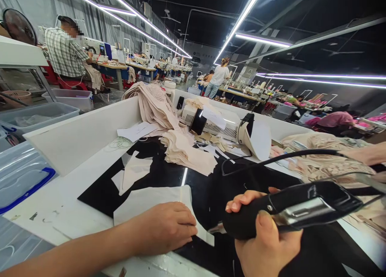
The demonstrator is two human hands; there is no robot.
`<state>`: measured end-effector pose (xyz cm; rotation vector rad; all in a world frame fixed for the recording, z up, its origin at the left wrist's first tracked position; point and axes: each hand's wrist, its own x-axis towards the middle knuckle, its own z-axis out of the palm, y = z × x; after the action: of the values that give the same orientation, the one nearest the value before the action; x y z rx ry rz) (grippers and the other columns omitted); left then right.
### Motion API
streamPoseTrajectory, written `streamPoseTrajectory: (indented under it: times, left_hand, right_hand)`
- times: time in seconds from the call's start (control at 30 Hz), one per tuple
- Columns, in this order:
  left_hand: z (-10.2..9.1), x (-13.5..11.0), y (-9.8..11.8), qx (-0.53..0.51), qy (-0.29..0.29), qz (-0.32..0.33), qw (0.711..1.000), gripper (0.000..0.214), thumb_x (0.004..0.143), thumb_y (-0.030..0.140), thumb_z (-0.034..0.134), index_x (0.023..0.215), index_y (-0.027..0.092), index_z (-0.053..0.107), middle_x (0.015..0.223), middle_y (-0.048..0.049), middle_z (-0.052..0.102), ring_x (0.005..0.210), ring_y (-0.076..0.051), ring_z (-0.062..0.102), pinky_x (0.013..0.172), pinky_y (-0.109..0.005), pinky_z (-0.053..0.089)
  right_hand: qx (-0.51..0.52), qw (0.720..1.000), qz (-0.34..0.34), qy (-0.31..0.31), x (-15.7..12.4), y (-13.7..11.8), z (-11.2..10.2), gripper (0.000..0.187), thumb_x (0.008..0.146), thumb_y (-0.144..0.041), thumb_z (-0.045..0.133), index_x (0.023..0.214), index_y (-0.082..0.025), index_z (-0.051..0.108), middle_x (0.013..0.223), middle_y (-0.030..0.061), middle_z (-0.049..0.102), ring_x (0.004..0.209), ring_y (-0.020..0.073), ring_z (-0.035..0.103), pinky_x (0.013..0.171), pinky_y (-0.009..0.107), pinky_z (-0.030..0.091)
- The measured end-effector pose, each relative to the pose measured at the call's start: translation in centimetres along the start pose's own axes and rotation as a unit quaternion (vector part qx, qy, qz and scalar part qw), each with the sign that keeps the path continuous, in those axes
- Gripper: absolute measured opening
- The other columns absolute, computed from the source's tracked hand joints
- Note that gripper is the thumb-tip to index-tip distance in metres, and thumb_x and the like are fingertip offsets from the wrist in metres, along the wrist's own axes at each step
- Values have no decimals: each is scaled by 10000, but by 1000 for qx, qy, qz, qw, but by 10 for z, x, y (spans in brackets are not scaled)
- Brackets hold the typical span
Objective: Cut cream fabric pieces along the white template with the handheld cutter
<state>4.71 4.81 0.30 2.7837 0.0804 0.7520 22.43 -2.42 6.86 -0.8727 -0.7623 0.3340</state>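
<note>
My left hand (164, 230) rests on a pale cream fabric piece (141, 204), its fingers bent and pressed together at the fabric's right side. The piece lies on a glossy black board (99, 192) and curves down to a narrow end. In my right hand (265, 241) is a black corded hand tool (304, 208) with a silver metal part on its body. Its small metal tip (217, 228) points left at the fabric's narrow end; whether they touch I cannot tell. Smaller pale scraps (135, 170) lie beyond my left hand.
Stacked cream fabric pieces (189, 152) lie on the board's far side, near a white machine with vents (223, 124). Low white walls (87, 128) edge the table. A black cable (289, 154) crosses at right, near another person's arm (366, 153). Plastic bins (24, 176) stand left.
</note>
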Motion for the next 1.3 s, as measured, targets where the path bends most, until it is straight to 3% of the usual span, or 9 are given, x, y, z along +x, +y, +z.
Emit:
streamPoseTrajectory:
  times: [0.27,0.47,0.6,0.73,0.9,1.03,1.13,1.2,1.3]
  left_hand:
    - [-1,-1,0,-5,-9,0,1000,136,1061,161,541,1081,143,674,1049,-76,724,1004,-212,665,987,-322,533]
    - [-11,-11,-9,-17,22,-62,998,222,1104,205,479,1113,160,696,1148,-83,714,1072,-204,667,995,-322,537]
    - [-18,-16,-3,4,-19,-116,993,204,1082,156,490,1071,183,692,1081,-55,717,1007,-208,671,902,-318,550]
    - [-23,-17,21,10,-79,-198,977,166,969,112,622,1101,195,679,1159,-54,699,1040,-246,675,917,-340,549]
    - [-35,-6,41,-42,-173,-296,939,157,1003,139,570,918,210,682,987,-7,676,811,-171,703,742,-253,550]
    - [-40,7,26,-32,-152,-276,949,167,994,129,651,1140,207,679,1106,-32,694,1004,-223,689,915,-327,549]
    - [-40,12,5,-81,-139,-199,967,456,908,165,810,1314,204,607,1331,-64,662,1282,-251,589,1134,-366,449]
    - [-39,13,-7,-114,-157,-174,965,584,864,233,866,1372,214,578,1418,-88,621,1412,-267,501,1190,-384,405]
    - [-38,14,-18,-126,-204,-176,955,649,868,284,863,1433,240,548,1490,-116,575,1512,-303,392,1243,-498,334]
  right_hand:
    - [-2,1000,4,-15,-4,3,-3,353,842,-251,763,1147,-280,588,759,-42,691,594,149,651,537,315,603]
    - [-12,999,-20,-35,10,20,-11,356,871,-275,763,1178,-288,582,809,-41,691,611,141,657,566,308,594]
    - [-9,999,-26,-32,23,28,-10,349,878,-290,771,1170,-290,580,814,-44,683,598,138,642,559,303,587]
    - [12,999,-24,-29,27,26,-3,335,874,-296,778,1149,-290,586,809,-36,684,608,146,639,543,299,584]
    - [25,998,-5,-62,16,23,-1,312,898,-308,755,1156,-292,580,814,-29,681,601,147,638,567,319,577]
    - [30,997,5,-75,6,23,1,270,914,-306,740,1131,-293,580,840,-19,682,616,149,646,579,320,576]
    - [36,996,2,-87,3,23,4,272,918,-321,739,1135,-301,576,838,-27,682,602,141,644,567,305,579]
    - [35,996,7,-87,0,24,6,288,918,-333,741,1150,-307,572,828,-36,681,598,134,645,566,290,580]
    - [39,996,20,-84,-4,25,10,322,916,-341,743,1180,-316,560,826,-45,684,606,134,652,572,283,583]
